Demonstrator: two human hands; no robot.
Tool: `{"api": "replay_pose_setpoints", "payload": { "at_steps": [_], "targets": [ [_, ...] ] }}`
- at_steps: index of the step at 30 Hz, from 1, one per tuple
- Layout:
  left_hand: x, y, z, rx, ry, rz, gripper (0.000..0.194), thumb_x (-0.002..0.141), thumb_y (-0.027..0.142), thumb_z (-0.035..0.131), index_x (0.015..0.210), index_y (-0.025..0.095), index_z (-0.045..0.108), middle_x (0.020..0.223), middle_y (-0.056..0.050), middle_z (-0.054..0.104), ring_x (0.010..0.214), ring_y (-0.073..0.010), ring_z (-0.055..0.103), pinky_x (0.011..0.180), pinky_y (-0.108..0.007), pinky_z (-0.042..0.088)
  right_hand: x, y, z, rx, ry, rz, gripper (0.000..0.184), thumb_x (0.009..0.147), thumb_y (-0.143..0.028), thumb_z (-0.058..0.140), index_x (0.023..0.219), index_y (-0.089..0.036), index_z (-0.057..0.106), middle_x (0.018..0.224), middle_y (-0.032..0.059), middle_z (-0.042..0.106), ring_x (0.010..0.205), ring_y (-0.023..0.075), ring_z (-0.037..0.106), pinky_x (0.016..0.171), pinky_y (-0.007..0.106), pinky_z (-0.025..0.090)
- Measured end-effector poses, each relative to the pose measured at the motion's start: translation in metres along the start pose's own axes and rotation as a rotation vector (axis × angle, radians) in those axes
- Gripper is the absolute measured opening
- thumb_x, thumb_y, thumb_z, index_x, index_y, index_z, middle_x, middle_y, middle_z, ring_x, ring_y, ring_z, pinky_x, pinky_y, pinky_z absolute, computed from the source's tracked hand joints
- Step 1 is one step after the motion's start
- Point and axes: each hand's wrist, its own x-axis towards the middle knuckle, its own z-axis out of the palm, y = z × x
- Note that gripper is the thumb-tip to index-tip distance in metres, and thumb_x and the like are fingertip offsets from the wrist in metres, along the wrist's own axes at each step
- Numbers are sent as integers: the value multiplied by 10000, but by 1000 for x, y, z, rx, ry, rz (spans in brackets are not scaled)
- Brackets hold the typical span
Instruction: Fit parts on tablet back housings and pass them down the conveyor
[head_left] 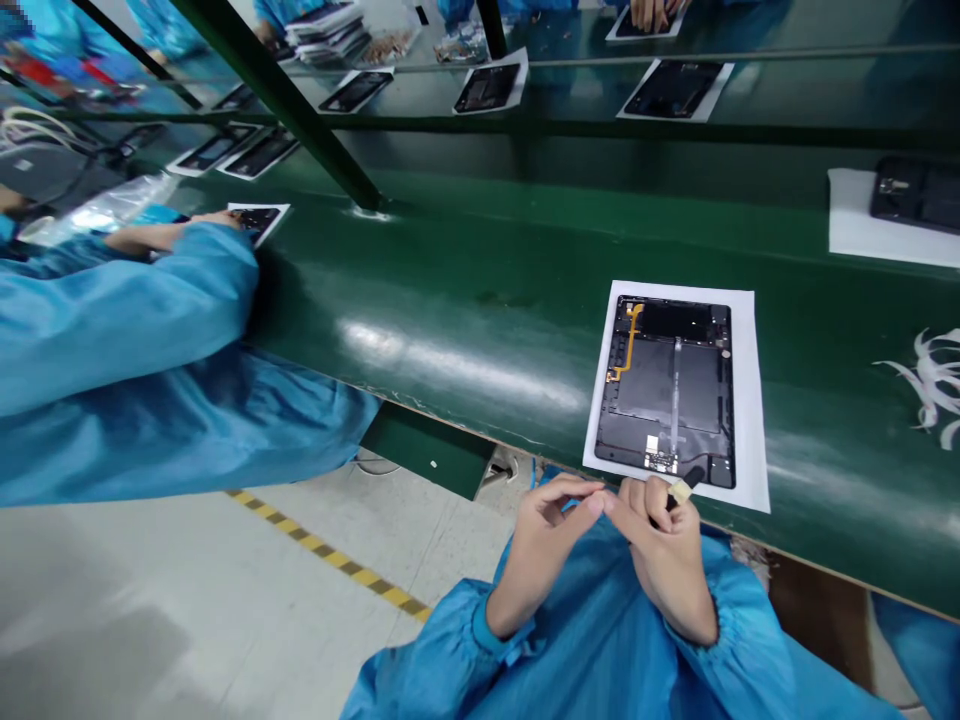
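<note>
An opened tablet (660,390) lies on a white sheet (750,400) at the bench's front edge, its dark inside facing up. An orange flex cable runs down its left side, and a pale ribbon crosses the middle. Just in front of it, my left hand (551,540) pinches thumb and fingers together; whatever is between them is too small to make out. My right hand (667,550) meets it fingertip to fingertip. Held in the right fist is a slim black tool (681,491) with a cream band, its dark end sticking out over the tablet's lower edge.
White curled strips (934,385) lie on the green bench (450,280) at right, below another device (919,195) on paper. A co-worker's blue sleeve (127,310) reaches in from the left. A green post (300,120) and a raised shelf holding more tablets stand beyond.
</note>
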Motion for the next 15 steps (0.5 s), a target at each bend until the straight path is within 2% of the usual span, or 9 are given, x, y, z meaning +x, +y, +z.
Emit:
{"api": "replay_pose_setpoints", "payload": {
  "at_steps": [6,15],
  "targets": [
    [-4,-4,7,-148,66,-93,284,705,386,796,844,144,738,794,-48,693,699,-125,591,622,-222,465,-3,1,4,-100,20,-128,520,820,-112,672,556,-201,232,513,-73,278,499,95,313,499,254,325],
    [-5,-2,8,-280,56,-168,258,680,355,820,816,161,717,778,-22,689,762,-143,615,744,-282,471,-5,2,4,-69,35,-106,538,812,-130,690,566,-195,215,510,-77,266,493,87,307,505,248,335]
  ]
}}
